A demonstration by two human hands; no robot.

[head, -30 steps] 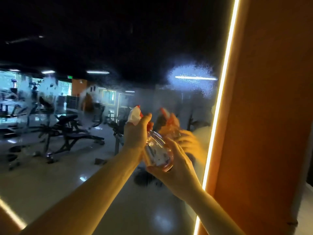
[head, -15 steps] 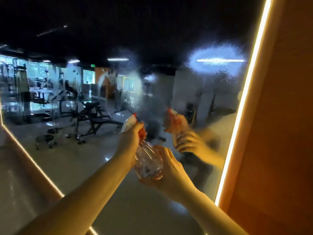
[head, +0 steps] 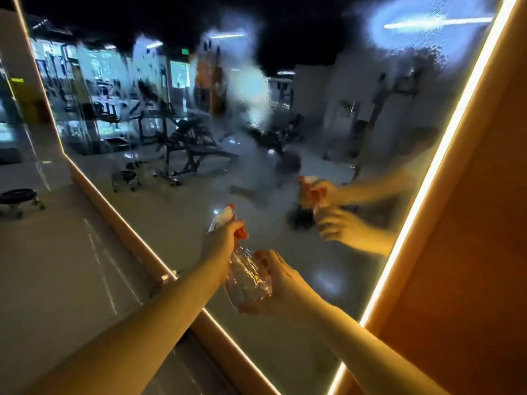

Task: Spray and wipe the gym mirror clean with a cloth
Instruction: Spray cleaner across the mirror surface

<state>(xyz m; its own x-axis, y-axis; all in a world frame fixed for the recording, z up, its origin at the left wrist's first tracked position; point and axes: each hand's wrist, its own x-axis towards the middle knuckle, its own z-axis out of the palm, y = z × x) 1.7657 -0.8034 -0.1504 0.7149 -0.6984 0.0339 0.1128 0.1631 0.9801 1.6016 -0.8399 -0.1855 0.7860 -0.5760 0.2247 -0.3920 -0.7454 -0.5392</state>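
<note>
Setting: a dim gym hall with a black ceiling, seen mostly as a reflection; a smooth, matte orange wall panel (head: 470, 223) filled the right side.
Mirror (head: 285, 166): a large flat pane of glossy glass, directly in front of the person and tilted in the view.
Light strip (head: 427, 178): a thin, straight, warm-white line along the mirror's right edge; a similar lit border (head: 137, 240) ran along the lower left edge.
Spray film (head: 251, 89): cloudy, speckled patches of fine droplets on the glass, densest at centre and upper right, which blurred the reflection behind them.
Reflected equipment: an angular black weight bench (head: 194, 143) on a pale, shiny floor.
Stool (head: 18, 196): round, black and low, on castors, at the far left.
Spray bottle (head: 248, 280): a clear, ribbed plastic body, rounded at the base, with a white and red trigger head (head: 228, 218); it was held in the air between both hands, near the mirror's lower part, nozzle towards the glass.
Left hand (head: 219, 243): wrapped round the bottle's neck just under the trigger head, thumb on top.
Right hand (head: 285, 286): cupped round the bottle's body from the right and below, fingers curled against the plastic.
Reflected hands (head: 328, 212): the same two-handed grip, soft and blurred, right of centre in the glass.
</note>
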